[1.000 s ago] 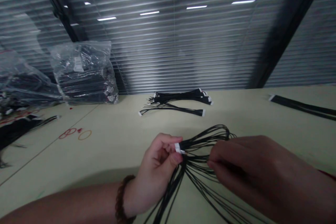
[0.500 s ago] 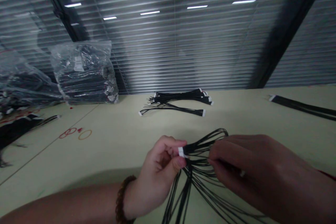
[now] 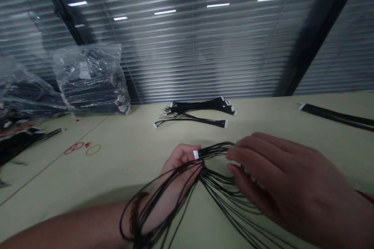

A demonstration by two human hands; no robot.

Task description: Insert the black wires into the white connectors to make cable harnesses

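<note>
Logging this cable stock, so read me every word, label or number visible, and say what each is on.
White label on the clear plastic bag of black cables: too blurred to read.
White connector in the left hand: no readable marking.
No other readable text.

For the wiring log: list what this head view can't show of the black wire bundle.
Head view:
- white connector: far side hidden by the left hand
- black wires: far ends cut off by the bottom edge
- right hand: its own fingers hide whether it pinches wires
- bagged cables: blurred by plastic, count unreadable
</note>
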